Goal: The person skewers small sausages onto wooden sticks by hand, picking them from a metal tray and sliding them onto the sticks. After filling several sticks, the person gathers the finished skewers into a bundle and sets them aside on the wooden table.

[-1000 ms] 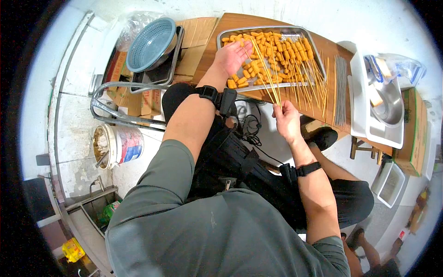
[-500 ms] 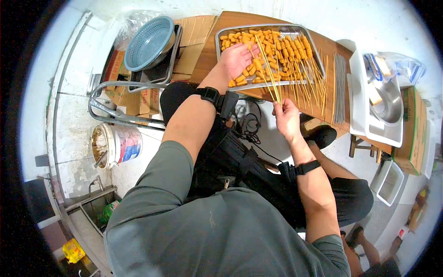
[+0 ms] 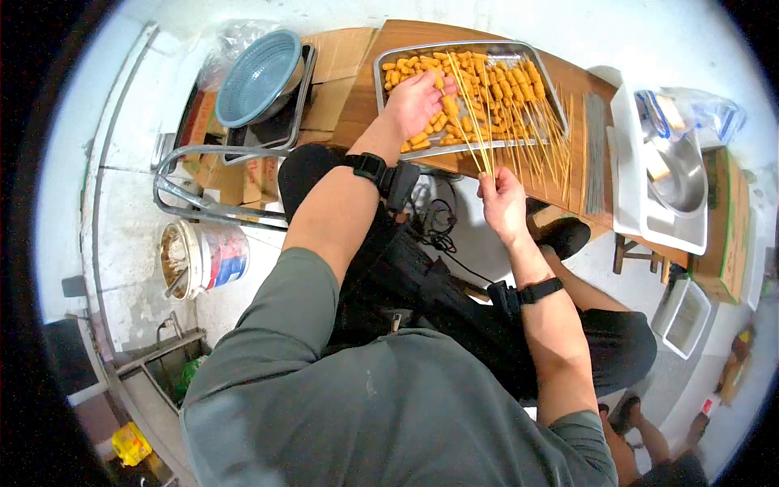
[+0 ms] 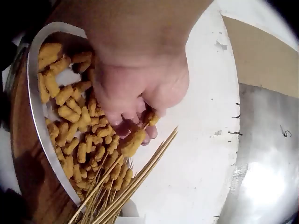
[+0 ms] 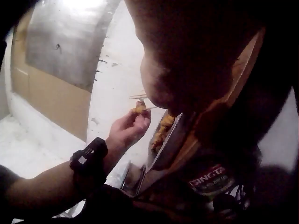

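Note:
Orange-brown finger-sized food pieces fill a metal tray [image 3: 381, 96] on the wooden table. Over the tray's left part, my left hand [image 3: 415, 105] pinches a food piece [image 4: 153, 118] between thumb and fingers. Just below those fingertips, another food piece [image 4: 134, 143] sits on a thin skewer. At the tray's near side, my right hand [image 3: 505, 204] grips the lower ends of several bamboo skewers [image 3: 471, 118], which fan upward over the tray. The right wrist view shows my left hand [image 5: 131, 128] at the skewer tips; my right fingers are dark there.
Loaded skewers [image 3: 531, 85] lie along the tray's right side, handles over its near edge. Grey sticks [image 3: 596, 154] lie farther right, beside a white container [image 3: 625, 162] and a metal bowl [image 3: 686, 187]. A blue basket [image 3: 258, 77] stands at the left, a bucket [image 3: 203, 260] lower down.
My left hand has shifted slightly right, and its more spread fingers have drawn in around a food piece. My right hand keeps its grip on the skewers and has risen a little.

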Demonstrator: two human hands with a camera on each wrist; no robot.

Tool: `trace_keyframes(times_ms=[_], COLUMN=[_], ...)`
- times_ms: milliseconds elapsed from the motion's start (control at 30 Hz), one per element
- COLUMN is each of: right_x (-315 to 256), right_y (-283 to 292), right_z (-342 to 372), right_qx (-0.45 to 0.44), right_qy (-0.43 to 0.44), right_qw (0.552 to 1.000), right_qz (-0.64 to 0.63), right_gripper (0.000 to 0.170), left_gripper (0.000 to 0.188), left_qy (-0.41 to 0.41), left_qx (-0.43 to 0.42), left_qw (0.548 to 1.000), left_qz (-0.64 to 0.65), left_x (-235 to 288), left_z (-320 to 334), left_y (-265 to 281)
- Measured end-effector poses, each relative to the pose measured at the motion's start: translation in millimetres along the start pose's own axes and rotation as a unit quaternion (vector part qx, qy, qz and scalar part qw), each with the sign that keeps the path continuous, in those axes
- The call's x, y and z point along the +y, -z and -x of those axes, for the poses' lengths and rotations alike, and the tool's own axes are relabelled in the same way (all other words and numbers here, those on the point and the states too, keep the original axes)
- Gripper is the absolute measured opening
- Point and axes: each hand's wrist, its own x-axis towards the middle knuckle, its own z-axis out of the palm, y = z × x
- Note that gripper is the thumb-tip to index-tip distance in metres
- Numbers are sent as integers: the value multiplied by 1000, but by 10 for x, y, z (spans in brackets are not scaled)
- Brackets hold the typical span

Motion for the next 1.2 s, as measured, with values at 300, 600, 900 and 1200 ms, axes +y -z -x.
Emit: trace_keyframes(times_ms=[300,600,900,1200], right_x=[-125,-182,-220,-415], right_y=[-2,31,234,476], right_z=[-14,-60,-313,-444], right_qx=[-7,-23,82,105], right_qy=[-40,-56,16,36], right_qw=[999,998,986,967], right_qz=[-17,-12,145,228], right_gripper=[21,24,21,21], left_gripper=[22,27,46,28], left_qy=[28,67,132,58], left_qx=[15,35,-80,-102], left_qw=[999,989,421,539], left_qz=[11,-128,-894,-834], left_x=[-169,-220,41,-41], left_z=[72,129,285,217], left_y=[-106,-149,33,229])
